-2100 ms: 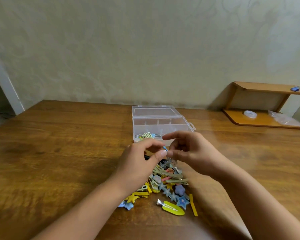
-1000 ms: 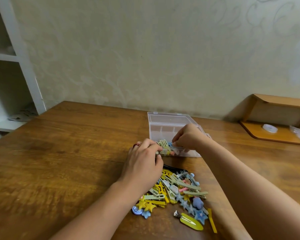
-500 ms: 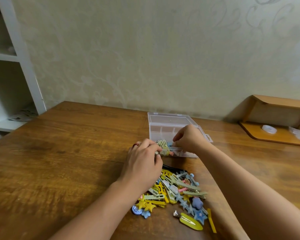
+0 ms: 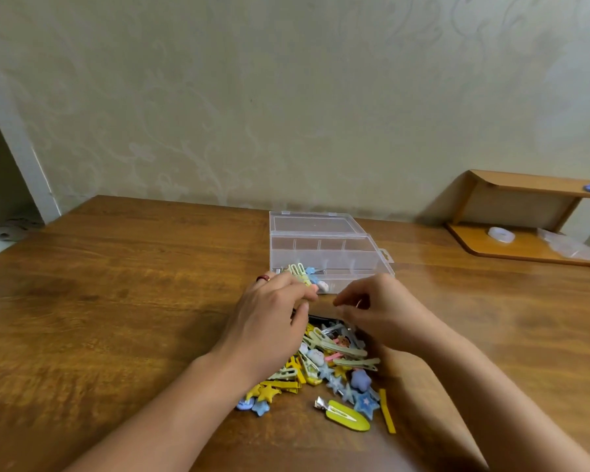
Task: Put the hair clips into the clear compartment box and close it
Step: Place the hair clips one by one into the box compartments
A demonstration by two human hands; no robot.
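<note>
The clear compartment box lies open on the table, its lid folded back toward the wall. A few hair clips, pale green, blue and white, sit in its near-left compartment. A pile of loose hair clips in yellow, green, blue and pink lies just in front of the box. My left hand rests by the box's near-left corner with its fingers loosely curled; I see nothing in it. Just short of the box's front edge, above the pile, my right hand hovers with fingers loosely curled and empty.
A large yellow clip and a yellow strip lie at the pile's near edge. A low wooden shelf with a tape roll stands at the far right. White shelving is at the left.
My right hand carried a blue clip to the box, left it there and has drawn back empty over the pile. My left hand stayed near the box corner.
</note>
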